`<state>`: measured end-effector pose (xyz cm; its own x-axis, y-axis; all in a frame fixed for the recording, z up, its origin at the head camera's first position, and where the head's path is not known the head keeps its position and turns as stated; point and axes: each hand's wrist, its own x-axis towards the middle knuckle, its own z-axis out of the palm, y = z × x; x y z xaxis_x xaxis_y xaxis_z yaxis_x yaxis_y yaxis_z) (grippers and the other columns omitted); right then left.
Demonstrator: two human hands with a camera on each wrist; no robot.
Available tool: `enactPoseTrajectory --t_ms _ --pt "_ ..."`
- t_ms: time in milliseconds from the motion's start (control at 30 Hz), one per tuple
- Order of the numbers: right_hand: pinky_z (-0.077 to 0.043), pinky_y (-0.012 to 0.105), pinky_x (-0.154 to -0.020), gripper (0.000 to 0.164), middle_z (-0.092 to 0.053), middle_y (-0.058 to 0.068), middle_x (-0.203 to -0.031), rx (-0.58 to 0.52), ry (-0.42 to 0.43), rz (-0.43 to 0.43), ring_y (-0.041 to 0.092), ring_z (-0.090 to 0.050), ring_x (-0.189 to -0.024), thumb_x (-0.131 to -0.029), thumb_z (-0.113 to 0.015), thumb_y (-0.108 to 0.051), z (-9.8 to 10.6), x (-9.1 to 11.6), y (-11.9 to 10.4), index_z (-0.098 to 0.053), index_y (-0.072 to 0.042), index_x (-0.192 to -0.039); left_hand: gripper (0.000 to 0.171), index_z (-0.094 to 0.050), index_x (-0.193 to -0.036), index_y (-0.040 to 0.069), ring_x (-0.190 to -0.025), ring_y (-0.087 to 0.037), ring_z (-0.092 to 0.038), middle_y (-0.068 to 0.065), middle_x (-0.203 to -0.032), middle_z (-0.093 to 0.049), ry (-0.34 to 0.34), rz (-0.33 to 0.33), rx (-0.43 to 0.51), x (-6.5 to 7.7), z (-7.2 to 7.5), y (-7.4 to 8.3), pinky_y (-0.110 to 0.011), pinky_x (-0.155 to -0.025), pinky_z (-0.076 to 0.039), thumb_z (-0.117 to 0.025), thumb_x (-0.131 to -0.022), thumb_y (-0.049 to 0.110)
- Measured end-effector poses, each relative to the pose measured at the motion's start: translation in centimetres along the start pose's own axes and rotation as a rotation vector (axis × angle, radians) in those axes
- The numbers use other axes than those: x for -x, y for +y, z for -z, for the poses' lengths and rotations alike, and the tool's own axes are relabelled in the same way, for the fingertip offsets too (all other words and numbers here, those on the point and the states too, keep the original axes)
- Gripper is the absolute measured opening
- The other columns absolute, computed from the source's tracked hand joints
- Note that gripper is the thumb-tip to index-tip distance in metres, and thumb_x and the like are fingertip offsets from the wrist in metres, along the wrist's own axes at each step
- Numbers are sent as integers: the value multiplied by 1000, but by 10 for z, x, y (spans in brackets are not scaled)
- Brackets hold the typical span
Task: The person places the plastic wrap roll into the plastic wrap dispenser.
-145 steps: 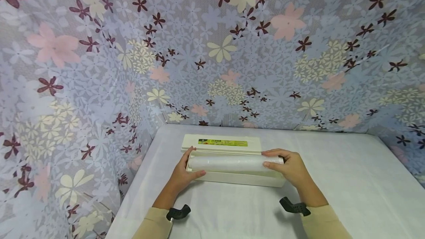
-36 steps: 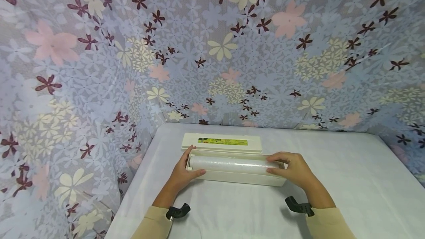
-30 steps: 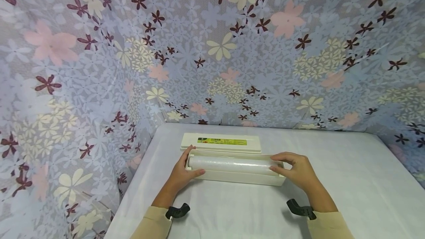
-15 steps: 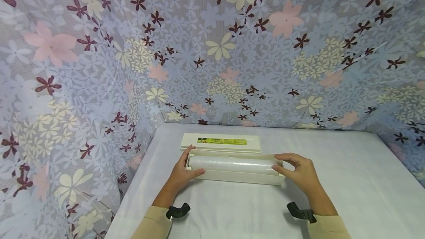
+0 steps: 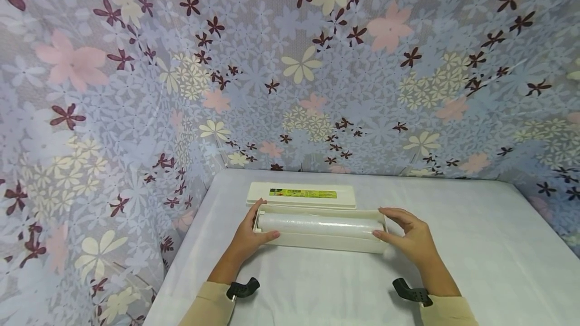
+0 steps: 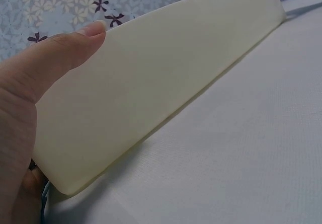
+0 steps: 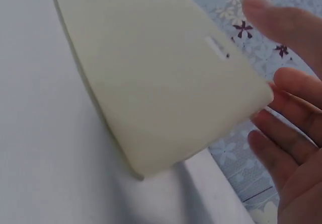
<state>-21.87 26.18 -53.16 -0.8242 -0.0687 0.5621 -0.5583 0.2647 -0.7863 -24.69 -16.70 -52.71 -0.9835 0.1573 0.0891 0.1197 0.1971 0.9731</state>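
Observation:
A cream plastic cling film box [image 5: 326, 242] stands lidless on the white-covered table, and a shiny roll of cling film [image 5: 317, 224] lies lengthwise inside it. My left hand [image 5: 249, 235] grips the left end of the box, thumb over the front wall and fingers round the back. In the left wrist view the thumb [image 6: 75, 45] lies at the top edge of the front wall. At the other end, my right hand [image 5: 414, 238] has thumb and forefinger spread about the box's corners. The right wrist view shows its fingers [image 7: 287, 143] loosely bent beside the box end, thumb raised away.
Behind the box lies its long cream lid [image 5: 301, 194], with a yellow-green label facing up. The white-covered table [image 5: 476, 245] extends to both sides. A flowered curtain [image 5: 290, 64] hangs along the back and left.
The roll was raised at its right end in my right hand; it now lies down in the box. My right hand has slid off it toward the box's right end. My left hand stays put.

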Motion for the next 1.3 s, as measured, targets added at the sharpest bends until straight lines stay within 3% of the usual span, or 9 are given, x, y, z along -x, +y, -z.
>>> enactPoseTrajectory --t_ms 167,333,433,633,833,1300 --pt "-44 25 -107 81 -52 28 -145 25 -68 -64 11 -53 -133 -70 -93 14 0 4 8 -58 8 -142 107 -29 -167 11 -135 -32 -49 -10 -164 -40 0 7 1 -4 1 -10 -54 -110 -38 -93 -82 10" --pt "-39 16 -106 104 -38 22 -161 96 -185 -249 40 -46 -142 -76 -97 -10 1 9 15 -38 -4 -162 110 -28 -167 16 -134 -28 -50 -6 -163 -41 -22 -7 -13 -11 5 -28 -52 -110 -41 -96 -80 22" --pt "-36 12 -102 116 -31 23 -166 61 -226 -319 53 -38 -143 -77 -97 -13 -1 11 19 -24 -5 -167 114 -28 -168 20 -135 -27 -49 -3 -163 -41 -28 -5 -25 -13 5 -33 -52 -111 -40 -97 -78 30" --pt "-37 10 -98 124 -31 24 -166 49 -234 -374 46 -36 -146 -77 -98 -16 -7 11 20 -13 0 -167 114 -28 -168 18 -134 -28 -50 -6 -162 -42 -36 -22 -34 -13 5 -34 -53 -110 -41 -97 -79 31" --pt "-37 11 -95 126 -34 25 -164 103 -217 -413 42 -43 -142 -78 -97 -27 -13 12 20 -12 -7 -169 115 -28 -168 20 -135 -28 -49 -5 -162 -42 -17 1 -44 -12 6 -33 -54 -110 -39 -98 -77 33" --pt "-35 9 -96 124 -36 23 -163 120 -208 -398 40 -44 -142 -79 -97 -28 -11 17 21 -14 -9 -170 115 -29 -168 20 -134 -29 -49 -9 -161 -43 -25 0 -61 -14 5 -34 -54 -111 -38 -98 -77 34"
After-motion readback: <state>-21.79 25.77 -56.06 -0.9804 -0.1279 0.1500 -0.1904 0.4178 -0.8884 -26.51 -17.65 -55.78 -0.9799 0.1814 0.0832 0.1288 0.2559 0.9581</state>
